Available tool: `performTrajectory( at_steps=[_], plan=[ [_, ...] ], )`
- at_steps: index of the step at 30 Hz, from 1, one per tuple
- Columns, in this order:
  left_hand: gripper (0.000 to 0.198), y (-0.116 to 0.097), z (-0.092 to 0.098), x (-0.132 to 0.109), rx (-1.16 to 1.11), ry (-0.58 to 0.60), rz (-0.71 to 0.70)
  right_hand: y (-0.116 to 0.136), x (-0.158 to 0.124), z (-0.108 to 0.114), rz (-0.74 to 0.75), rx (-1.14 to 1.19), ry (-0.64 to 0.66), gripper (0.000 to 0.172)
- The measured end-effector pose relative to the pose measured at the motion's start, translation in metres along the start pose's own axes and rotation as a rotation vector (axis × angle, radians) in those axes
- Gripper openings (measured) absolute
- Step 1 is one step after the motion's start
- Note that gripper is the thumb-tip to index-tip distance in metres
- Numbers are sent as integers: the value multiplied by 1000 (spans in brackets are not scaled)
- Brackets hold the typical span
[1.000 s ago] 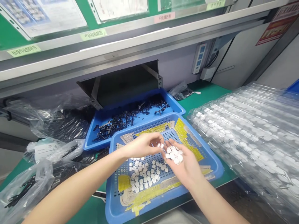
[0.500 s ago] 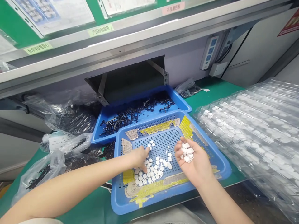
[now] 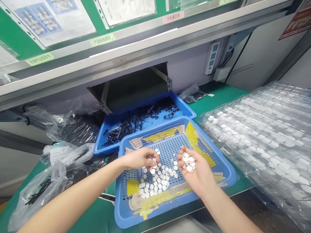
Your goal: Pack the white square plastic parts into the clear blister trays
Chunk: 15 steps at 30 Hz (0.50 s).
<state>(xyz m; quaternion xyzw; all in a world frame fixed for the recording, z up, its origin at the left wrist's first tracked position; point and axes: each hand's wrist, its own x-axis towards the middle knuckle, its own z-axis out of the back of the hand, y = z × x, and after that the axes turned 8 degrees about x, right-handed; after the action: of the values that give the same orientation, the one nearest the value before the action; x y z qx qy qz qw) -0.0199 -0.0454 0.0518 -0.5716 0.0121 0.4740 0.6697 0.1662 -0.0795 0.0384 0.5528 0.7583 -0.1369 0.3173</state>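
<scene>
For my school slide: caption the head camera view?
Left hand touches small white pieces in a blue mesh tray; right hand cups more.

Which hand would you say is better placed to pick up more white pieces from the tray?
The left, I think: the left hand hangs just above the white pieces in the blue tray, while the right hand is cupped around a handful.

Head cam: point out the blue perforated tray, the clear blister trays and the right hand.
blue perforated tray [image 3: 165,208], head view, front rim
clear blister trays [image 3: 263,145], head view, middle of the stack
right hand [image 3: 194,171], head view, cupped palm
</scene>
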Motion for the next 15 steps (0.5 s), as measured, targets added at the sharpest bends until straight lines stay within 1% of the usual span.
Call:
performTrajectory(
  at_steps=[3,6,9,11,15],
  plan=[
    [18,-9,2,-2,-247,47,-47,-5,0,0,3,-6,-4,11],
    [16,-21,2,-1,-351,46,-98,-10,-1,-2,-6,5,16,10],
    [16,-37,0,1,-376,26,-145,-16,-2,-6,-39,13,73,8],
    [16,-49,-3,3,-376,23,-142,-21,-1,-7,-71,38,127,9],
    [18,-66,-7,6,-290,41,-145,-25,4,-5,-72,108,189,10]
  ],
)
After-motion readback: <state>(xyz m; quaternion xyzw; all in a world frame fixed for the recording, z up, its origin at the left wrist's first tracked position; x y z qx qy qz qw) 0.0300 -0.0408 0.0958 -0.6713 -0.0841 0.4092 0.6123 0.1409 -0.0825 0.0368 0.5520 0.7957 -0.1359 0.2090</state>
